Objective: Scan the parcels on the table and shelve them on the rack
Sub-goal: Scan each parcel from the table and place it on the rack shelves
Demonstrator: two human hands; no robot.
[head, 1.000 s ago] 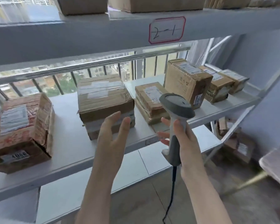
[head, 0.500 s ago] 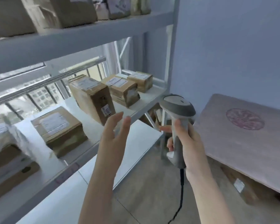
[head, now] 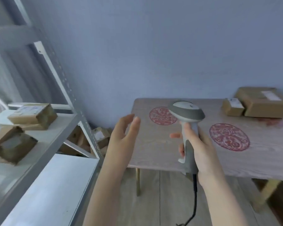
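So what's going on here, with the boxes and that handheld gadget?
A person grips a corded scanner in the right hand; the left hand is open and empty. They face a table where a small parcel and a large parcel wait at the far right. The rack on the left holds other parcels.

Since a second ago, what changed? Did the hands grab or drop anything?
The view swung right: the rack now sits at the left, and the table has come into view with a small parcel and a big parcel at its far end. Nothing was grabbed or dropped. The right hand still grips the scanner, and the left hand stays open and empty.
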